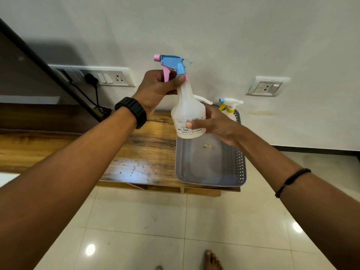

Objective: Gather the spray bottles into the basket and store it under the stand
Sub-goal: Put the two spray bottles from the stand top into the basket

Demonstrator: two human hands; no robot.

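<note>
A translucent white spray bottle [186, 112] with a blue and pink trigger head hangs in the air above the grey basket [210, 178]. My left hand [157, 88] grips its neck just under the trigger. My right hand [216, 124] wraps around the bottle's lower body from the right. The basket sits on the right end of the wooden stand [142, 152]. At the basket's far end stands a second spray bottle [229, 108] with a white, yellow and blue head; a white trigger piece shows just left of it, mostly hidden behind the held bottle.
The stand runs along a white wall with a switch panel [109, 76] and black plug on the left and a socket [266, 87] on the right. A dark slanted bar [48, 69] crosses the left. Glossy floor tiles and my foot [212, 262] lie below.
</note>
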